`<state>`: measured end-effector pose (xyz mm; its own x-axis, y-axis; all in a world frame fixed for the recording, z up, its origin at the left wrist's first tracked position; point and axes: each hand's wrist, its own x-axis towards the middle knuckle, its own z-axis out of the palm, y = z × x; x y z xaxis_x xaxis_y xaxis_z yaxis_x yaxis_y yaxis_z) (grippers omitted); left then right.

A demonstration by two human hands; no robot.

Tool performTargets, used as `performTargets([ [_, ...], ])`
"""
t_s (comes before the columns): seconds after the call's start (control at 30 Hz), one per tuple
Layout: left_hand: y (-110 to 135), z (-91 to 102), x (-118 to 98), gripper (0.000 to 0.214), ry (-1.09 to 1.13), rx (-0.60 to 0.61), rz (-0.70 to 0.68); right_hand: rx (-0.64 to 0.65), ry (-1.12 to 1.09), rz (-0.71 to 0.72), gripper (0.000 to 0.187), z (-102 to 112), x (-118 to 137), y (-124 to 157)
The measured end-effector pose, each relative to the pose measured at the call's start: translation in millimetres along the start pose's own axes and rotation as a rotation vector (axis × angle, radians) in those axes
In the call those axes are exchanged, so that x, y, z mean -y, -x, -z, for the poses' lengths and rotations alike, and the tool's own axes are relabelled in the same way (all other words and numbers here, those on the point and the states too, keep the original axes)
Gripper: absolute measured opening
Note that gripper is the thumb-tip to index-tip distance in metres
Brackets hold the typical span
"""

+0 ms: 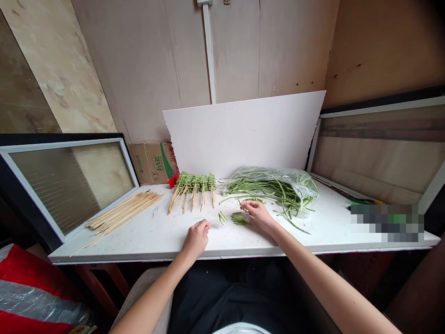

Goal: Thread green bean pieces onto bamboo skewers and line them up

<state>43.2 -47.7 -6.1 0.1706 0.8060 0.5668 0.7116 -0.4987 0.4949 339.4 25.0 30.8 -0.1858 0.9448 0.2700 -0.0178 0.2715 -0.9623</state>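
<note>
Head view: I've got the left hand [196,239] closed on one end of a skewer [231,211], bean pieces [222,217] threaded on it just left of the cut-bean pile [239,219]. Right hand [258,213] is at the other end, just right of the pile; can't tell how tightly or on what. Loaded skewers [191,185] back-left of the pile, bare skewers [125,213] far left, bagged long beans [269,186] back-right.

Along the left edge of the worktop [139,241] lie loose sticks [121,214], a carton [148,163] behind them by the rear left corner. Filled skewers [194,183] lie toward the rear edge, left of a bag [306,186] with beans [271,188] in it, a board [243,137] behind both; bean pieces [239,219] lie nearer the front edge.
</note>
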Motion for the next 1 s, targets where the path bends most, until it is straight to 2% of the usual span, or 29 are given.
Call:
performTargets([
  [0.43, 0, 1.0, 2, 0.021, 0.037, -0.06, 0.032, -0.012, 0.061, 0.063, 0.046, -14, 14, 9],
  [0.6, 0, 0.6, 1, 0.021, 0.019, -0.056, -0.024, 0.078, 0.151, 0.109, 0.04, -35, 9, 14],
  [0.77, 1, 1.0, -1, 0.02, 0.035, -0.075, -0.043, 0.111, 0.15, 0.129, 0.04, -52, 13, 20],
  [0.87, 1, 1.4, -3, 0.021, 0.022, -0.058, -0.068, 0.136, 0.186, 0.15, 0.04, -55, 14, 21],
  [1.0, 1, 1.5, -3, 0.022, 0.014, -0.065, -0.061, 0.123, 0.223, 0.109, 0.041, -53, 16, 20],
])
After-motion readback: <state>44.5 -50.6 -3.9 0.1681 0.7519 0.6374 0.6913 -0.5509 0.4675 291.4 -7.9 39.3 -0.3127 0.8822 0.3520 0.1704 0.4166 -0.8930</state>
